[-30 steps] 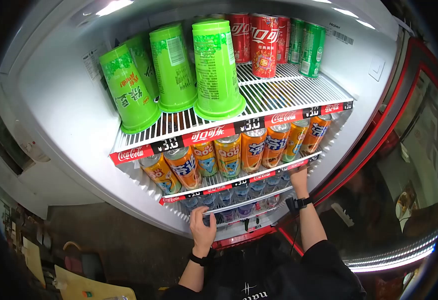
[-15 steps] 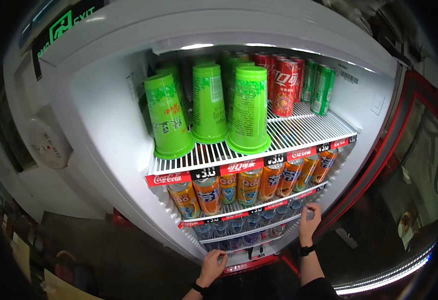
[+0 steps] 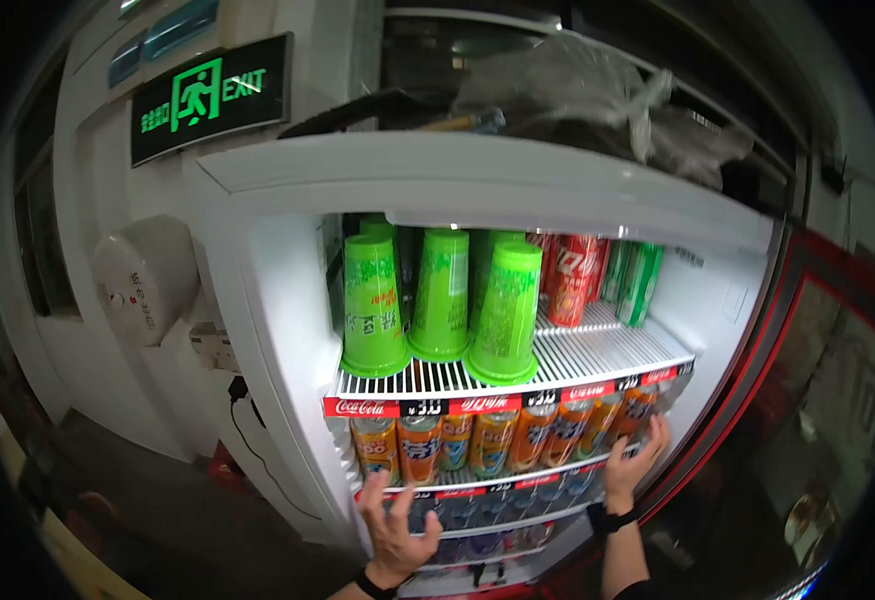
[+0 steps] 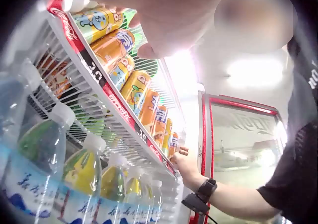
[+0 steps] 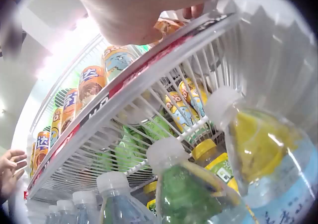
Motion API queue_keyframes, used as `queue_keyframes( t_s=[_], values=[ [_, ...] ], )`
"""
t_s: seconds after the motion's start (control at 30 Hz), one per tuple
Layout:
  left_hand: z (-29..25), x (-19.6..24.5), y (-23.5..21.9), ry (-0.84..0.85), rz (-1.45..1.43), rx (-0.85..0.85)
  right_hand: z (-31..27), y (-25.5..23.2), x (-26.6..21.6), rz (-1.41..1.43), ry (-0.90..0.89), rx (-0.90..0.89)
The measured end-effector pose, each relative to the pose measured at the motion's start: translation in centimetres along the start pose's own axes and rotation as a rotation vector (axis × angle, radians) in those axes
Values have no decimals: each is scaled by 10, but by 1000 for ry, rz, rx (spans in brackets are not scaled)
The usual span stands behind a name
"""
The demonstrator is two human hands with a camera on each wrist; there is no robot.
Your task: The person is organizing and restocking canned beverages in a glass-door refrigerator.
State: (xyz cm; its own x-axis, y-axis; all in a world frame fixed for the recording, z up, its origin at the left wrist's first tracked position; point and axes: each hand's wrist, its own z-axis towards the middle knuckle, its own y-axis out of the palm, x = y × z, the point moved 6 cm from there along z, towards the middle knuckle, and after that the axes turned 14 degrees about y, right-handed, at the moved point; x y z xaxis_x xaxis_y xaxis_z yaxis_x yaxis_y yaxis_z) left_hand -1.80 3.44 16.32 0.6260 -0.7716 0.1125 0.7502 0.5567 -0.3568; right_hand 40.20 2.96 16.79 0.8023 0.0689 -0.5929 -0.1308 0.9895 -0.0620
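In the head view my left hand (image 3: 395, 530), fingers spread and thumb apart, is at the left end of the row of orange and yellow drink cans (image 3: 493, 440). My right hand (image 3: 638, 465) is raised at the right end of the same row, its fingers extended and overlapping the last can in this view. Neither hand holds anything that shows. The cans stand on a wire shelf with a red-and-black price strip (image 4: 119, 107). In the left wrist view, clear bottles (image 4: 84, 169) with white caps line the shelf below.
Tall green cups (image 3: 506, 320), red cans (image 3: 571, 280) and green cans (image 3: 641, 285) occupy the upper shelf. The fridge door (image 3: 808, 300), edged in red, is swung wide on the right. Plastic bags (image 3: 588, 95) lie on top, and an exit sign (image 3: 208, 100) hangs at left.
The head view has tilted upward, bringing in the fridge top and more of the exit sign. Both hands have risen from the lower shelves to the can row, and the left fingers have spread.
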Motion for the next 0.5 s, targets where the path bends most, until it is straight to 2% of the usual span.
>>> queue_keyframes(
  t_s=[0.07, 0.17, 0.27, 0.5],
  values=[
    [5, -9, 7, -87, 53, -69, -7, 9, 16, -15, 32, -20],
    [7, -17, 20, -143, 66, -81, -23, 24, 39, 6, 114, -51],
    [-9, -26, 41, -162, 133, -96, -21, 29, 39, 40, 125, -62],
    [-11, -22, 48, -164, 250, -64, -26, 25, 35, 61, 105, -109]
  ],
)
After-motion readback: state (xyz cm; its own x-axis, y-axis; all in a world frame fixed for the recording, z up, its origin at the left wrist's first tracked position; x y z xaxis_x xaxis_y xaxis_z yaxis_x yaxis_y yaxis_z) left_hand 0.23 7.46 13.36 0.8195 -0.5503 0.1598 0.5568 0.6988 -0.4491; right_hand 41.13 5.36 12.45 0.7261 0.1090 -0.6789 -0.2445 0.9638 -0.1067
